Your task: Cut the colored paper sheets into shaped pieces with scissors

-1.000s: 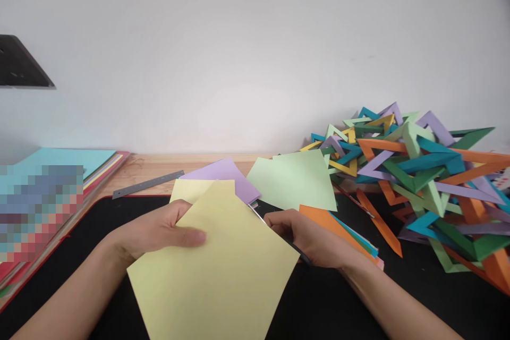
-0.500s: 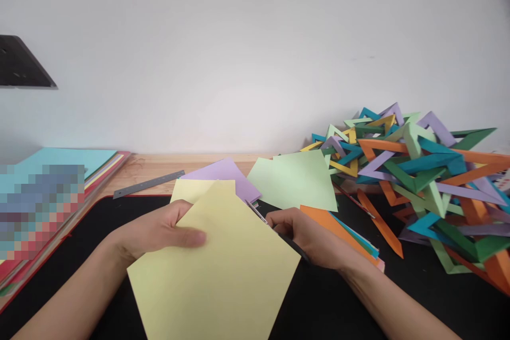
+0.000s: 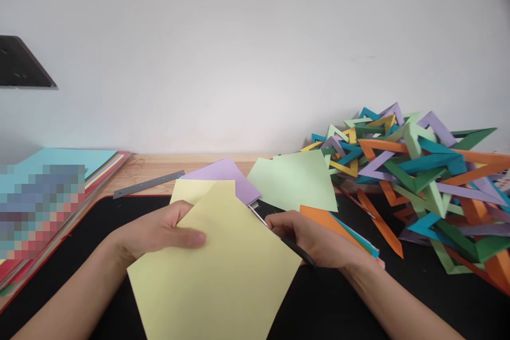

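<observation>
A large sheet of pale yellow paper (image 3: pixel 215 276) fills the lower middle, one corner pointing away from me. My left hand (image 3: pixel 167 231) grips it at the left edge, thumb on top and fingers hidden beneath. At the sheet's right edge my right hand (image 3: pixel 297 234) is closed around a pair of scissors (image 3: pixel 297 251). Their metal blade lies along that edge and the dark handle passes under my palm; the paper covers part of them. Behind the sheet are another yellow piece (image 3: pixel 203 186), a purple sheet (image 3: pixel 229 172) and light green sheets (image 3: pixel 298 180).
A grey ruler (image 3: pixel 149 184) lies on the wooden table behind the black mat (image 3: pixel 334 303). Coloured paper is stacked (image 3: pixel 91 156) at left, partly pixelated. Folded paper strips (image 3: pixel 430 170) are heaped at right, near orange paper (image 3: pixel 330 226) and a loose orange strip (image 3: pixel 382 223).
The scissors have shifted slightly toward me along the sheet's right edge, and their handle sits lower. My left hand and the yellow paper have hardly moved.
</observation>
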`<state>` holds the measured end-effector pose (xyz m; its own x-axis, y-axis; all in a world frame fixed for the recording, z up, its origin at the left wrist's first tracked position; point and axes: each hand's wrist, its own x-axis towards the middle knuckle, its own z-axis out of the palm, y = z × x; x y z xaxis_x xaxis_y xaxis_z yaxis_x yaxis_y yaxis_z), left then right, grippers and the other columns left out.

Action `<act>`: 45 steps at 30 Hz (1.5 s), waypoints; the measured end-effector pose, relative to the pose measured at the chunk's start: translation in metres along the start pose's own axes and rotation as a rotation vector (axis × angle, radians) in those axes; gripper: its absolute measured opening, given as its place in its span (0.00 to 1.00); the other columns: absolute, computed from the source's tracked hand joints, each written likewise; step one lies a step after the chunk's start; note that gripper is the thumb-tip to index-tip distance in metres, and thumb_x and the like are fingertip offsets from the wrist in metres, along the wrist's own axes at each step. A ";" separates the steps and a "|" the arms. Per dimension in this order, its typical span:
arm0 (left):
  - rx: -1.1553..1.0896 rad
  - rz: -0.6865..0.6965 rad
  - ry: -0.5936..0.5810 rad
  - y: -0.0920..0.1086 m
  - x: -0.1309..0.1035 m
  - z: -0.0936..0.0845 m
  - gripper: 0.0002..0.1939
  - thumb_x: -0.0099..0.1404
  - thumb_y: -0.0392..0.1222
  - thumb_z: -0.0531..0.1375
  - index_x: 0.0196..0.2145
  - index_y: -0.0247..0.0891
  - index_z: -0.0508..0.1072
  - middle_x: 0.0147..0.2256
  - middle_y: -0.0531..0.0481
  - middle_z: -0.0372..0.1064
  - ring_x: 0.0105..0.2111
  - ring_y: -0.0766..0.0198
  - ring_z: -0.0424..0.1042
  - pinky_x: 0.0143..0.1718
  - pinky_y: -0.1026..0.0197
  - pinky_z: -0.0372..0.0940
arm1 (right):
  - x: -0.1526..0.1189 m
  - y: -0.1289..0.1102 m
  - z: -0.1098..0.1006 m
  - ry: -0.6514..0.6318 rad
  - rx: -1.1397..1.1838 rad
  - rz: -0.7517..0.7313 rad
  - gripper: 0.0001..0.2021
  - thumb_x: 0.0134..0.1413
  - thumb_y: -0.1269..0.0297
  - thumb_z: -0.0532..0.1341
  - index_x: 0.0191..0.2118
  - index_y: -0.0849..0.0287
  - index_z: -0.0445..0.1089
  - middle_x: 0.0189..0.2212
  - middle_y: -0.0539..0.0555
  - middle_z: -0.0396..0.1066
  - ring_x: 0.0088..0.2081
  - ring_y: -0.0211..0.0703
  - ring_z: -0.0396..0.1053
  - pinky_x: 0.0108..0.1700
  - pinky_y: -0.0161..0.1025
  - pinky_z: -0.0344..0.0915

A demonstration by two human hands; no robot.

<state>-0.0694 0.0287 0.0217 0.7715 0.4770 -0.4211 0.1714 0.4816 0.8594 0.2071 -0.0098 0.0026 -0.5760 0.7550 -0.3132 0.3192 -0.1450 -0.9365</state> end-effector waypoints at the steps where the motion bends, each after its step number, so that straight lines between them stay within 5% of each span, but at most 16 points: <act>1: -0.004 0.004 -0.002 0.000 0.000 0.000 0.18 0.60 0.40 0.63 0.49 0.44 0.74 0.44 0.46 0.76 0.42 0.52 0.76 0.43 0.53 0.70 | 0.000 0.001 -0.001 0.000 -0.002 -0.006 0.10 0.41 0.75 0.59 0.33 0.57 0.68 0.28 0.46 0.70 0.29 0.36 0.65 0.29 0.31 0.56; 20: 0.005 -0.009 0.003 -0.001 0.000 0.000 0.20 0.59 0.41 0.64 0.50 0.42 0.73 0.43 0.44 0.77 0.41 0.50 0.76 0.44 0.51 0.69 | 0.002 0.001 0.002 0.022 -0.002 0.034 0.07 0.39 0.70 0.60 0.30 0.57 0.68 0.23 0.46 0.66 0.24 0.33 0.58 0.25 0.30 0.51; 33: -0.017 0.016 0.009 -0.003 0.000 0.002 0.15 0.61 0.39 0.63 0.47 0.42 0.75 0.42 0.44 0.77 0.40 0.53 0.77 0.43 0.53 0.69 | 0.004 -0.005 0.008 0.189 0.097 0.065 0.02 0.40 0.68 0.59 0.25 0.60 0.65 0.17 0.44 0.60 0.18 0.31 0.54 0.21 0.30 0.48; 37: 0.004 0.017 0.021 -0.002 0.000 0.001 0.15 0.61 0.40 0.63 0.46 0.40 0.75 0.41 0.43 0.77 0.40 0.52 0.77 0.40 0.54 0.70 | 0.004 0.000 0.003 0.304 0.151 -0.077 0.10 0.46 0.62 0.64 0.25 0.60 0.62 0.16 0.44 0.58 0.19 0.30 0.52 0.22 0.30 0.49; 41: 0.023 0.027 0.071 -0.002 0.003 0.001 0.15 0.61 0.41 0.63 0.46 0.40 0.75 0.42 0.43 0.77 0.39 0.54 0.77 0.38 0.57 0.70 | 0.001 0.006 -0.011 0.300 0.239 -0.215 0.18 0.52 0.47 0.60 0.36 0.59 0.62 0.26 0.51 0.69 0.27 0.37 0.64 0.30 0.35 0.60; 45: 0.059 0.046 0.150 -0.002 0.011 0.007 0.16 0.61 0.46 0.62 0.46 0.38 0.73 0.41 0.42 0.77 0.39 0.55 0.77 0.39 0.57 0.70 | 0.006 0.012 -0.017 0.310 0.048 -0.154 0.21 0.45 0.50 0.67 0.37 0.58 0.62 0.25 0.48 0.66 0.28 0.38 0.63 0.29 0.33 0.57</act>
<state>-0.0571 0.0275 0.0176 0.6796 0.6042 -0.4160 0.1774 0.4149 0.8924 0.2202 0.0034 -0.0077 -0.3560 0.9278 -0.1120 0.2063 -0.0389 -0.9777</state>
